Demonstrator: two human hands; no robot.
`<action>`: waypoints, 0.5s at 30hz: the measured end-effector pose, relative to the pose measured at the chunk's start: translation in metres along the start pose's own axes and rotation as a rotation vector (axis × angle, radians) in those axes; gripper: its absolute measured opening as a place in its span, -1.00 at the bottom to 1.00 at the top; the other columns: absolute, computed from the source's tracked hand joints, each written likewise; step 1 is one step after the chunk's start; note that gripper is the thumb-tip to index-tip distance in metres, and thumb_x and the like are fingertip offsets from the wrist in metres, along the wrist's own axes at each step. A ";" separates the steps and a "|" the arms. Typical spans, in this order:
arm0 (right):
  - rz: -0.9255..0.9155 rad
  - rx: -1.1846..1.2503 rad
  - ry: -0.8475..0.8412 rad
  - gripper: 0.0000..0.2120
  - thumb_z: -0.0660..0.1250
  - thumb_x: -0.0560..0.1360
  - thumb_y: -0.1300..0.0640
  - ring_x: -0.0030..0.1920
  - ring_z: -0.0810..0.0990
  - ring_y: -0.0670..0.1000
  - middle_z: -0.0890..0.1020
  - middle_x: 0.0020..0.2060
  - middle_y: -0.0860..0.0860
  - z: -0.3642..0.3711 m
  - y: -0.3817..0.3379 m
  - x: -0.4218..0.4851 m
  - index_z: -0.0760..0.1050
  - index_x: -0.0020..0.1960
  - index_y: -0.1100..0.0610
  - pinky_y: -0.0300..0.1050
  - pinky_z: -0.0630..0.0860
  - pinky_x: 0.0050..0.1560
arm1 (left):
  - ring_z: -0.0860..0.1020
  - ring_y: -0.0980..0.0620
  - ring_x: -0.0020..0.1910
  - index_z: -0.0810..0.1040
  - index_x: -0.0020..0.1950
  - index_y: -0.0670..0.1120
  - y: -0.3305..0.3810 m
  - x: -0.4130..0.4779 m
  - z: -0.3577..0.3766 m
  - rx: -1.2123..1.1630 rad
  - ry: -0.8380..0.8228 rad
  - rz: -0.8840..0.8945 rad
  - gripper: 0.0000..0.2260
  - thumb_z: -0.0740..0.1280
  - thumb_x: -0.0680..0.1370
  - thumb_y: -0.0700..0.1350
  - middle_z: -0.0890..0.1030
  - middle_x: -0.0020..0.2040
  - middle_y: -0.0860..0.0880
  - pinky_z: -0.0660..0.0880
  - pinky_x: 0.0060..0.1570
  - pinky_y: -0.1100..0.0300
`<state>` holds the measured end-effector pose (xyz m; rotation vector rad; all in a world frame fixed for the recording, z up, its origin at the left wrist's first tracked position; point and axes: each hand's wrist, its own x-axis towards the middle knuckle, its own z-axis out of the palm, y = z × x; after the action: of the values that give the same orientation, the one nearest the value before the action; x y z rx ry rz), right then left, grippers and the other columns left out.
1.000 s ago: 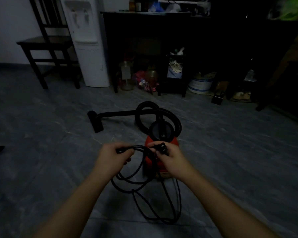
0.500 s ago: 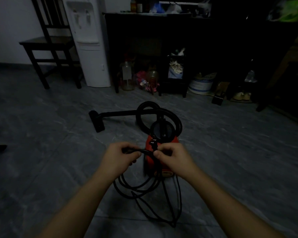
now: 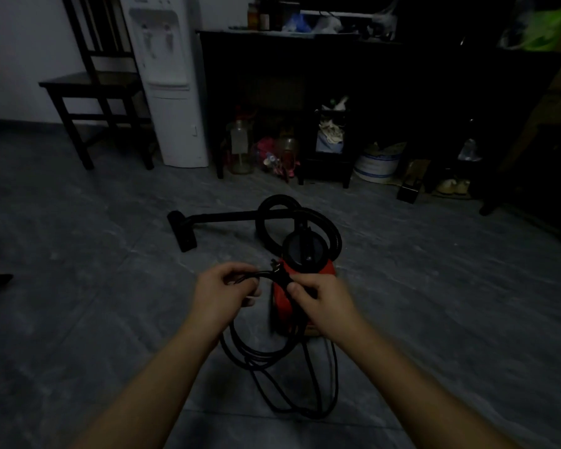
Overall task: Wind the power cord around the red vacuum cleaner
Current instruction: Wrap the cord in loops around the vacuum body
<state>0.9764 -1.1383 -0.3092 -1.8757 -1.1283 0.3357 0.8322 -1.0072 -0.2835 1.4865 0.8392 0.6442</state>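
Observation:
The red vacuum cleaner [image 3: 318, 270] stands on the grey floor in the middle of the dim room, its black hose [image 3: 272, 205] looped behind it and the wand lying out to the left. Above its near side both hands hold the black power cord [image 3: 266, 354]. My left hand [image 3: 222, 294] grips a bundle of coils that hang down below it. My right hand [image 3: 321, 301] pinches the cord just below the plug [image 3: 277, 268], which sticks up between the two hands. More loops trail on the floor toward me.
A white water dispenser [image 3: 172, 92] and a dark wooden chair [image 3: 94, 89] stand at the back left. A dark table [image 3: 305, 59] with jars, a bucket and clutter beneath it fills the back wall. The floor head [image 3: 183, 231] lies left of the vacuum.
Both hands have risen slightly and drawn closer together. The plug end has turned from lying at my right fingers to pointing upward between the hands. The hanging loops have shifted a little.

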 end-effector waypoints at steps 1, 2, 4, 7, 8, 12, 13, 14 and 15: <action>-0.010 -0.018 -0.005 -0.75 0.23 0.52 -0.15 -0.10 0.69 -0.07 0.74 -0.13 -0.08 0.000 -0.001 0.000 0.59 0.11 -0.17 0.13 0.64 -0.05 | 0.70 0.08 -0.29 0.65 0.01 -0.18 0.000 -0.001 0.001 -0.011 -0.007 0.006 -0.85 0.39 0.51 -0.37 0.70 -0.12 -0.17 0.58 -0.35 0.32; -0.015 -0.023 -0.007 -0.75 0.21 0.51 -0.16 -0.11 0.69 -0.10 0.74 -0.14 -0.10 0.000 -0.001 0.000 0.59 0.10 -0.17 0.12 0.64 -0.06 | 0.71 0.07 -0.25 0.66 0.02 -0.16 0.000 -0.001 0.002 -0.026 -0.015 0.014 -0.84 0.39 0.51 -0.37 0.70 -0.10 -0.16 0.58 -0.33 0.32; -0.025 -0.001 -0.002 -0.79 0.22 0.53 -0.13 -0.12 0.67 -0.19 0.72 -0.15 -0.18 0.000 -0.002 0.000 0.58 0.08 -0.20 0.00 0.65 -0.07 | 0.72 0.04 -0.15 0.67 0.02 -0.09 0.002 0.000 0.001 -0.068 -0.042 0.027 -0.80 0.42 0.49 -0.36 0.72 -0.06 -0.12 0.59 -0.26 0.32; -0.052 0.002 -0.005 -0.77 0.23 0.56 -0.07 -0.08 0.66 -0.24 0.72 -0.11 -0.21 0.002 -0.003 0.000 0.55 0.16 -0.26 -0.09 0.64 -0.03 | 0.69 0.06 -0.03 0.67 0.04 -0.01 0.005 0.000 0.002 -0.038 -0.118 0.059 -0.75 0.47 0.45 -0.31 0.73 -0.01 -0.01 0.58 -0.21 0.32; -0.055 -0.006 -0.010 -0.74 0.23 0.56 -0.07 -0.05 0.66 -0.22 0.72 -0.08 -0.19 0.003 -0.002 0.000 0.55 0.21 -0.24 -0.07 0.64 0.00 | 0.69 0.06 -0.02 0.67 0.05 0.00 0.005 -0.001 0.002 -0.011 -0.137 0.066 -0.74 0.48 0.45 -0.30 0.72 0.00 0.01 0.58 -0.21 0.31; -0.059 -0.034 -0.012 -0.71 0.26 0.55 -0.06 -0.03 0.66 -0.18 0.72 -0.03 -0.16 0.002 0.003 0.002 0.54 0.26 -0.20 0.02 0.64 0.02 | 0.71 0.02 -0.10 0.66 0.06 0.05 0.011 0.000 -0.002 0.048 -0.190 0.059 -0.78 0.51 0.46 -0.15 0.71 -0.01 0.02 0.63 -0.13 0.15; -0.061 -0.058 -0.021 -0.70 0.26 0.55 -0.06 -0.04 0.66 -0.17 0.72 -0.03 -0.16 0.002 0.004 0.003 0.54 0.26 -0.20 0.04 0.63 0.01 | 0.72 0.01 -0.13 0.66 0.06 0.05 0.011 -0.001 -0.002 0.053 -0.218 0.038 -0.80 0.52 0.45 -0.08 0.71 -0.04 0.02 0.63 -0.12 0.12; -0.072 -0.091 -0.036 -0.70 0.25 0.55 -0.08 -0.03 0.66 -0.16 0.72 -0.03 -0.15 0.001 0.005 0.004 0.54 0.26 -0.20 0.04 0.63 0.01 | 0.72 0.00 -0.16 0.66 0.04 0.04 0.011 -0.002 -0.002 0.079 -0.246 0.025 -0.81 0.52 0.45 -0.03 0.72 -0.07 0.01 0.63 -0.15 0.13; -0.090 -0.130 -0.056 -0.69 0.23 0.54 -0.09 0.00 0.65 -0.16 0.72 -0.01 -0.15 0.002 0.005 0.004 0.53 0.26 -0.19 0.03 0.62 0.02 | 0.72 0.00 -0.19 0.66 0.03 0.02 0.009 -0.002 -0.002 0.125 -0.268 0.023 -0.81 0.52 0.45 -0.01 0.72 -0.10 0.01 0.62 -0.19 0.18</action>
<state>0.9805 -1.1350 -0.3137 -1.9312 -1.2955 0.2713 0.8307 -1.0081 -0.2738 1.6545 0.6646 0.4030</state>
